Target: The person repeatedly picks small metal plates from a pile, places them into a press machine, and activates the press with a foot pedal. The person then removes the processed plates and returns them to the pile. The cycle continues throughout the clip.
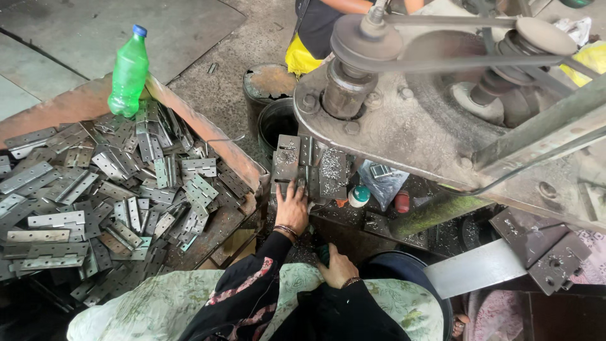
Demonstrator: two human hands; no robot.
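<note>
hinge plate (pixel 285 165) sits on the machine bed under the drill head, directly ahead of the left hand (pixel 291 208) — long axis runs away from the person, roughly in line with that forearm. left hand lies flat, fingers spread, fingertips (pixel 282 187) touching the plate's near edge; pressing on it, not wrapped round it. left is clearly the nearer hand. right hand (pixel 338 268) is low, close to the body, well apart from the plate, curled over something dark green — can't tell what, or how tightly it's closed.

counts: about 3 plates side by side on the bed — the one touched, a narrow one, and a third plate (pixel 332 173) dusted with metal chips. 1 heap of hinges (pixel 95 202) in the rusty tray (pixel 208 136) to the left, far too many to count. 1 green bottle (pixel 129 72) on the tray rim. 2 pulleys with 1 belt (pixel 442 63) overhead. 2 small capped pots (pixel 358 196) right of the plates. 1 other person at top edge, yellow cloth (pixel 300 58) visible.
</note>
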